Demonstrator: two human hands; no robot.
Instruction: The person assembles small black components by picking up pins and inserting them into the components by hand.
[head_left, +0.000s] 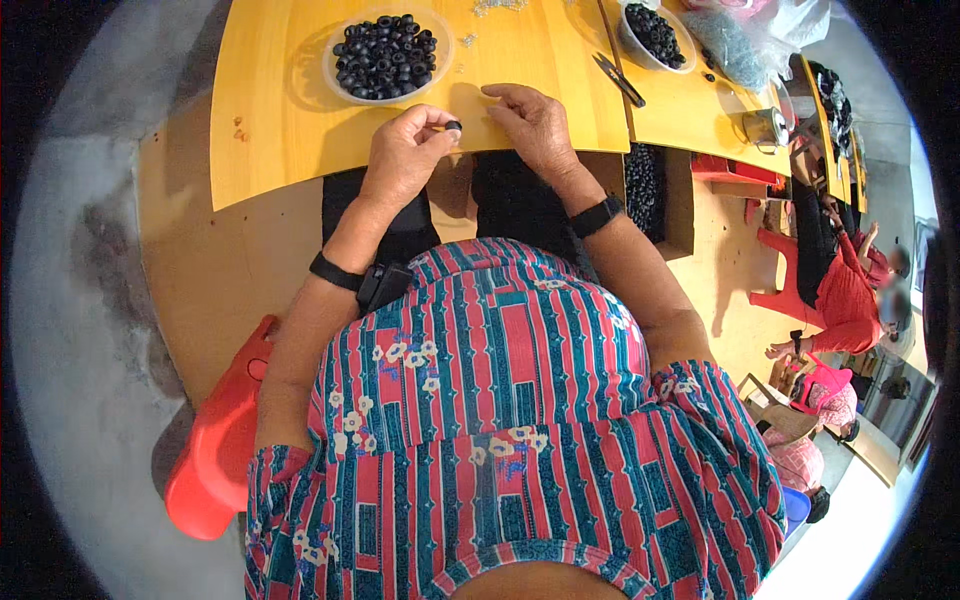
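Pinched between thumb and forefinger of the left hand [405, 150], a small black piece [454, 126] sits just above the near edge of the yellow desk [270, 130], partly hidden by the fingertips. Opposite it, the right hand [540, 128] has its fingers parted, with nothing that we can make out between them. For work this fine, we judge it best that the left fingers grip the piece lightly by its sides, its face turned into view, while the right fingers meet it squarely. We would also work farther in from the near edge, since a dropped piece could roll off. Toward the far edge, a clear bowl [446, 52] holds a heap of black beads [385, 60], near enough for the left hand. Small clear bits [500, 6] lie at the far edge; we would keep them apart from the beads. Dark snips [620, 80] lie across the right edge onto the adjoining desk [680, 105], beside a second bowl [690, 58] of black pieces.
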